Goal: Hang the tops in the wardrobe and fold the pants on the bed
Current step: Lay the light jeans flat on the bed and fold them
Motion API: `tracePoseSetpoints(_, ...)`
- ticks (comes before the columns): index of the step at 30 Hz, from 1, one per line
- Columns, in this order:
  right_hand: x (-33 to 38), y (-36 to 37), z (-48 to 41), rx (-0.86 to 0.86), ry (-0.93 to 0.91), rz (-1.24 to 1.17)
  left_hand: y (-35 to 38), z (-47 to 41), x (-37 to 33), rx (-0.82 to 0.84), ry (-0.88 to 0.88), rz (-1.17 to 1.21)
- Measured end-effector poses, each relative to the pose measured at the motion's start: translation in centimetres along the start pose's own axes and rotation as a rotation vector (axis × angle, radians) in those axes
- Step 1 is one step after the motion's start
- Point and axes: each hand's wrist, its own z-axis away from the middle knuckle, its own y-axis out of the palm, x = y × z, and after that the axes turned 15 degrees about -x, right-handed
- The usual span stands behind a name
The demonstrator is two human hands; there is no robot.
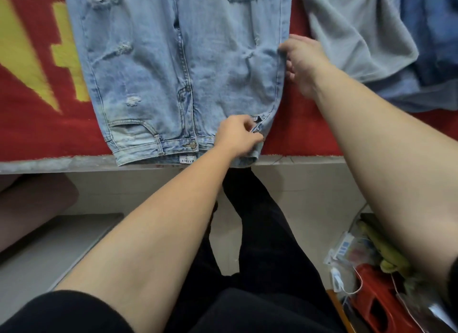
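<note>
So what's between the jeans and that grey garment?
In the head view, a strip of red blanket, with the right hand there gripping the jeans' side edge.

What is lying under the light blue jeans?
A red blanket with yellow shapes shows around the jeans and runs under them. The part beneath the denim is covered, so anything else there cannot be seen.

I get soft, even indoor light, fairly bright, with no glare; shadows are faint, only a thin one under the bed edge [49, 164]; the jeans [153, 67] read sharp; the right hand [306, 62] smears slightly; the edges bow, and the clutter [371, 270] at lower right blurs.
</note>
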Motion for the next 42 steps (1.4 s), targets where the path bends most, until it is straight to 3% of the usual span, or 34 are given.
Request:
tracePoseSetpoints(5,3.6,5.9,4.2,0.039,-0.241,0.051,-8.1,0.9,4.9,0.168,-0.181,0.345)
tracePoseSetpoints(8,4.9,11.2,7.2,0.152,-0.365,0.037,-13.0,0.7,8.7,0.124,-0.247,0.411)
tracePoseSetpoints(11,5.2,16.7,9.4,0.274,-0.405,0.027,-17.2,-0.6,12.8,0.007,-0.284,0.422)
tracePoseSetpoints(14,5.2,22.1,11.2,0.286,-0.503,0.180,-20.3,-2.2,17.2,-0.052,-0.335,0.410)
tracePoseSetpoints(22,-0.3,35.9,12.6,0.356,-0.652,0.624,-21.4,-5.0,26.3,-0.026,-0.386,0.338)
tracePoseSetpoints(25,-1.9,36.7,11.8,0.359,-0.622,0.784,-20.3,-5.5,27.9,-0.039,-0.375,0.331)
tracePoseSetpoints(29,-0.2,35.8,11.6,0.366,-0.581,0.800,-20.5,-6.1,27.7,-0.037,-0.328,0.213)
tracePoseSetpoints(32,1.2,33.7,10.9,0.171,-0.786,0.851,-21.7,-6.7,26.0,-0.025,-0.262,0.073)
tracePoseSetpoints(34,2.1,31.9,9.6,-0.033,-1.000,0.886,-22.5,-7.6,24.4,-0.127,-0.214,0.076)
tracePoseSetpoints(36,3.4,30.6,8.1,-0.158,-1.103,0.996,-23.3,-9.3,22.3,-0.307,-0.134,0.127)
tracePoseSetpoints(39,4.4,29.0,5.0,-0.160,-1.084,1.219,-24.1,-13.4,18.7,-0.469,-0.019,0.118)
tracePoseSetpoints(42,3.7,27.8,2.4,-0.136,-1.046,1.307,-24.0,-17.5,15.5,-0.533,0.112,-0.092)
